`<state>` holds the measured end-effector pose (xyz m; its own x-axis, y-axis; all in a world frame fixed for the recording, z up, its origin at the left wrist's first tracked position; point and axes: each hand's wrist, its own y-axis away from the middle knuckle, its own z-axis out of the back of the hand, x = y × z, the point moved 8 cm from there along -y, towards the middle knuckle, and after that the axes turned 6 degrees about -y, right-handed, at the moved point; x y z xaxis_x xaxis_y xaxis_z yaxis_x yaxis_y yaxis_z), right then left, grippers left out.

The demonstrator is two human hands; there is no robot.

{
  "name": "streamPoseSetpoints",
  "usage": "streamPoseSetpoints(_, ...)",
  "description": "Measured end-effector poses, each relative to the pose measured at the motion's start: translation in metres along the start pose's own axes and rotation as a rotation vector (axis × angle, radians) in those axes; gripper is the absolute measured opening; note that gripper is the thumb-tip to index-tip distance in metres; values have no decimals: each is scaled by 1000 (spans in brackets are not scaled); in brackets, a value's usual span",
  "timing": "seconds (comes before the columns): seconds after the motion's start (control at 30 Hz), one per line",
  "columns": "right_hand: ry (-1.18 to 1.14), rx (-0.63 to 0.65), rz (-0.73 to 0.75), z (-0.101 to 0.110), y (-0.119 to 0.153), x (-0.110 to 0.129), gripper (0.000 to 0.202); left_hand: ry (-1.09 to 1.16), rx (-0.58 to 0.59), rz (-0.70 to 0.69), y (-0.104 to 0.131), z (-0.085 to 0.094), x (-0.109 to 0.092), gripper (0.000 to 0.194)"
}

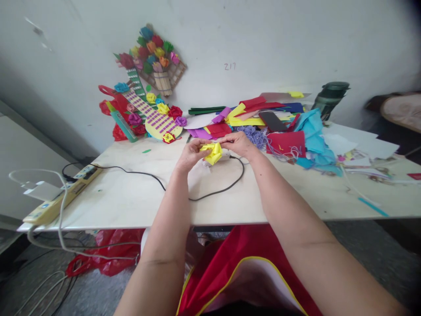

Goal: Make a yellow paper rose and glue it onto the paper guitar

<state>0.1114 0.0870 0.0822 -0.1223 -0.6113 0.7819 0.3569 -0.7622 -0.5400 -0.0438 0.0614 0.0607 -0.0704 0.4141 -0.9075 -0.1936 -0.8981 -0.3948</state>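
Above the middle of the table, my left hand (191, 154) grips a yellow paper flower (214, 153) between thumb and fingers. My right hand (237, 143) is closed too, its fingertips pinching at the far right edge of the same flower. The exact spot they pinch is partly hidden. Just below the hands lies a whitish object (226, 153) with a black cable (213, 193) running from it; the flower covers much of it. A pale translucent sheet (199, 174) lies under my left wrist.
Coloured paper strips (250, 116), purple yarn (255, 136), a phone (272, 121) and a dark bottle (330, 100) crowd the back right. A decorated paper guitar (161, 123) and a green glue bottle (122, 125) stand back left. A power strip (62, 193) lies along the left edge.
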Motion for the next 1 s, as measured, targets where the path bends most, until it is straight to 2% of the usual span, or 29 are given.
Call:
streamPoseSetpoints(0.53, 9, 27, 21, -2, -2, -5, 17, -56, -13, 4, 1, 1, 2, 45)
streamPoseSetpoints(0.63, -30, 35, -12, -2, 0, -5, 20, -58, -34, -6, 1, 3, 0, 44)
streamPoseSetpoints(0.83, -21, 14, -111, 12, 4, -7, 18, -72, -65, -45, 3, 11, -3, 43)
streamPoseSetpoints(1.0, 129, -15, -192, 33, 6, -25, 18, -89, -180, -74, 5, 27, -3, 44)
